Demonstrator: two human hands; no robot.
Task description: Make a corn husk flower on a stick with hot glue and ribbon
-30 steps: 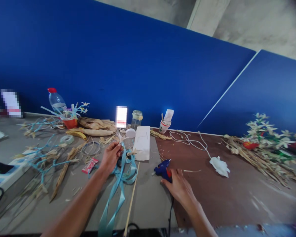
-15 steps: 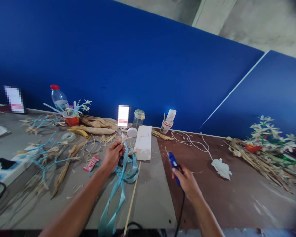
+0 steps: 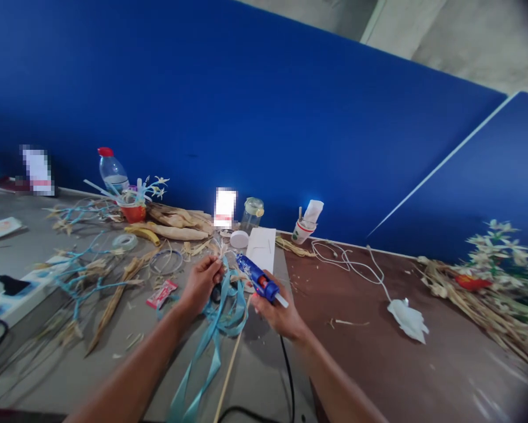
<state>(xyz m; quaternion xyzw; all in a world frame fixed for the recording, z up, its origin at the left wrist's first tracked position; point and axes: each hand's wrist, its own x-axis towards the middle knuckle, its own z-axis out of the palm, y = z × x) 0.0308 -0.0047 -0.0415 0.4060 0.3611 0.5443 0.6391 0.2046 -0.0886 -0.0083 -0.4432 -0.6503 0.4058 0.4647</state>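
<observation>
My left hand [image 3: 205, 281] is closed in a pinch on a small pale flower [image 3: 222, 249], whose petals show just above the fingertips. Light blue ribbon [image 3: 223, 317] hangs from beside these fingers and trails in loops down the table. In my right hand [image 3: 281, 311] is a blue hot glue gun [image 3: 257, 275], a white glue stick poking from its back and a black cord running below. The gun's nozzle points left, close to the flower. My fingers partly hide the flower's stem.
Blue-wrapped branches with dried husk flowers [image 3: 83, 276] spread at left near a white power strip [image 3: 8, 311]. Behind stand a plastic bottle [image 3: 113, 173], a red cup [image 3: 134, 212], a glass jar [image 3: 252, 214] and a paper cup [image 3: 302, 231]. A thin stick [image 3: 232, 361] lies in front.
My right hand has brought the glue gun left and turned it, so its nozzle is now by the flower. My left hand keeps its pinch in nearly the same place.
</observation>
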